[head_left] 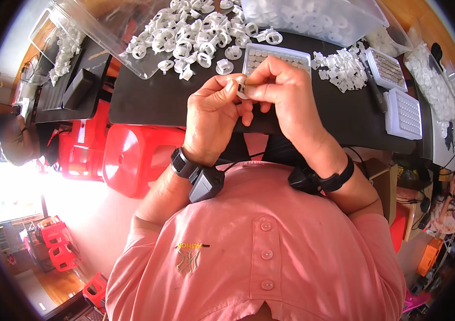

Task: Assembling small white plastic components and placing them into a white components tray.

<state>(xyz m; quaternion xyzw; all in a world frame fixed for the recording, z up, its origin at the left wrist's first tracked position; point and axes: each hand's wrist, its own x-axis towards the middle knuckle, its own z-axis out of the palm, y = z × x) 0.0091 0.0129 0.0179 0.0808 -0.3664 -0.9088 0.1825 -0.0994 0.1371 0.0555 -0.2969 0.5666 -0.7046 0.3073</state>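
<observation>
In front of my chest, over the near edge of the black table, both hands meet at a small white plastic part [242, 95] with a dark spot in its middle. My left hand [211, 109] pinches it between thumb and forefinger. From the other side, my right hand [289, 93] grips it with closed fingertips, which hide much of its shape. Just beyond my right hand lies a white tray [247, 67] of small round pieces. A heap of white ring-shaped plastic parts [184, 40] spreads behind my left hand, with a few lying loose nearer me.
Small white clips [342, 67] are piled on the black table [147, 99] to the right. Beside them are two more trays [403, 113] and a dark slim tool [377, 93]. A translucent bin [313, 18] stands at the back. Red stools [131, 155] are at the left.
</observation>
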